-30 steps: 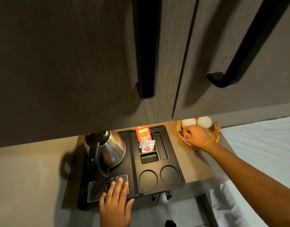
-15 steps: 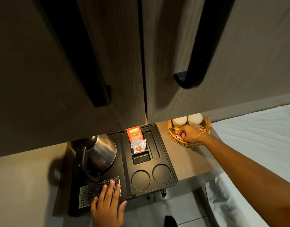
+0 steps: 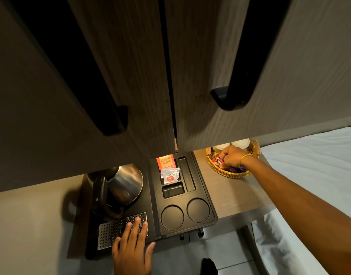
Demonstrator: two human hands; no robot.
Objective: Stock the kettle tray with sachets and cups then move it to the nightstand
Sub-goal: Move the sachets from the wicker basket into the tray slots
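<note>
A black kettle tray [image 3: 205,195] lies on a wooden shelf, with a steel kettle [image 3: 125,185] on its left half. An orange tea sachet [image 3: 165,161] and white sachets [image 3: 170,175] stand in its upper slots; its two round cup wells are empty. My left hand [image 3: 132,249] rests flat, fingers spread, on the perforated drip grille [image 3: 111,232]. My right hand [image 3: 232,156] is inside a woven basket [image 3: 226,172] to the right, fingers curled over red sachets [image 3: 218,161]. Two white cups [image 3: 240,144] stand at the basket's back.
Dark wood cabinet doors [image 3: 131,76] with long black handles overhang the shelf and hide its back. A bed with white sheets [image 3: 309,155] lies to the right. Grey floor tiles show below the shelf edge.
My right hand has stayed in the basket, fingers now curled over the red sachets. My left hand stays on the grille. The view has shifted left and up.
</note>
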